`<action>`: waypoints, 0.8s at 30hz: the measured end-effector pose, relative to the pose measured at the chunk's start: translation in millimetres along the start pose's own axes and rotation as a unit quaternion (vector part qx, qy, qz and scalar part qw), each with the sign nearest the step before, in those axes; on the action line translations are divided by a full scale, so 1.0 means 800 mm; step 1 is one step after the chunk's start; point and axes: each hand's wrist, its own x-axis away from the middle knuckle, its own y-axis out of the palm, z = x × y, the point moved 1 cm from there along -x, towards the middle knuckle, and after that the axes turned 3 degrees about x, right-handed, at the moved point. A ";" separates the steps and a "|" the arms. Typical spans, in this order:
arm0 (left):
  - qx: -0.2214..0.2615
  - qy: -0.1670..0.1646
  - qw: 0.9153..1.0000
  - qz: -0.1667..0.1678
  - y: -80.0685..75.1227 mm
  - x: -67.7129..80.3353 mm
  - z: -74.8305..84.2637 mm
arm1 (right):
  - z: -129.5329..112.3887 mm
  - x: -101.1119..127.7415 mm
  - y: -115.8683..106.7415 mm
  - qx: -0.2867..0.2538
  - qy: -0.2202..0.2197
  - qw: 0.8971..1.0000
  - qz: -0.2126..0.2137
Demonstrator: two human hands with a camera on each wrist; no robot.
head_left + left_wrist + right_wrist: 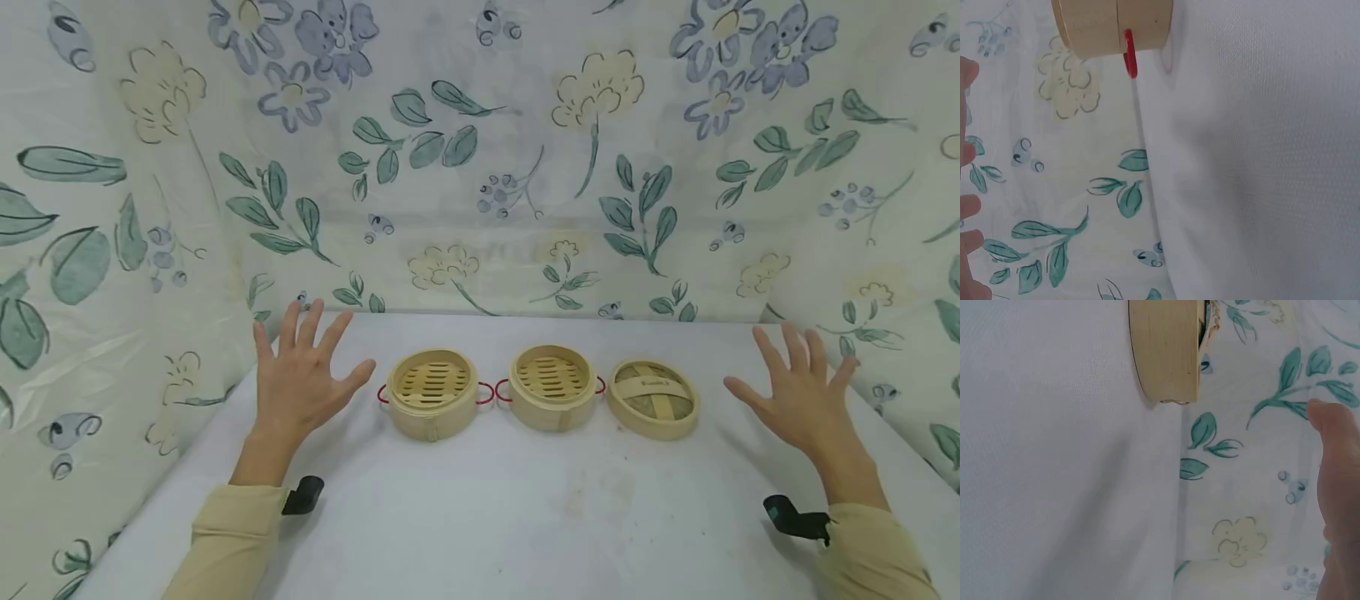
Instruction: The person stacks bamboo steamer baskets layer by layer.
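Note:
Two round bamboo steamer baskets with slatted bottoms and red side handles stand side by side on the white table: the left steamer basket (433, 421) and the middle steamer basket (555, 415). To their right lies a woven bamboo steamer lid (652, 425) with a strap across its top. My left hand (303, 383) is held up with fingers spread, left of the baskets and touching nothing. Beyond the lid, my right hand (806, 404) is likewise raised, fingers apart and holding nothing. The left wrist view shows part of a basket with a red handle (1130, 56); the right wrist view shows the lid's rim (1165, 356).
The white tabletop (465, 517) reaches back to a floral curtain (510, 167), which also hangs along both sides. Black wrist cameras sit at each cuff, the left camera (303, 496) and the right camera (795, 518).

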 end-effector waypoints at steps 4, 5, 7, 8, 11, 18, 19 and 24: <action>0.001 0.000 1.000 -0.003 0.001 0.000 0.001 | 0.000 0.001 0.001 -0.002 0.004 1.000 -0.001; 0.000 -0.001 1.000 -0.003 0.001 0.000 0.001 | 0.000 0.000 0.001 -0.003 0.004 1.000 0.000; 0.000 -0.002 1.000 -0.004 0.001 -0.001 0.002 | -0.001 0.000 0.001 -0.003 0.005 1.000 0.000; 0.000 -0.002 1.000 -0.004 0.001 -0.001 0.002 | -0.001 -0.001 0.000 -0.004 0.006 1.000 0.000; 0.001 -0.002 1.000 -0.005 0.001 -0.002 0.002 | -0.002 -0.002 0.000 -0.003 0.008 1.000 -0.001; 0.007 -0.003 1.000 -0.008 0.002 -0.001 0.002 | -0.003 -0.004 0.001 -0.002 0.004 1.000 0.005; 0.007 -0.005 1.000 -0.010 0.002 0.000 0.002 | -0.003 -0.004 0.001 -0.001 0.003 1.000 0.006; 0.000 -0.013 1.000 -0.014 0.003 0.000 0.002 | -0.003 -0.004 0.003 0.002 0.004 1.000 0.008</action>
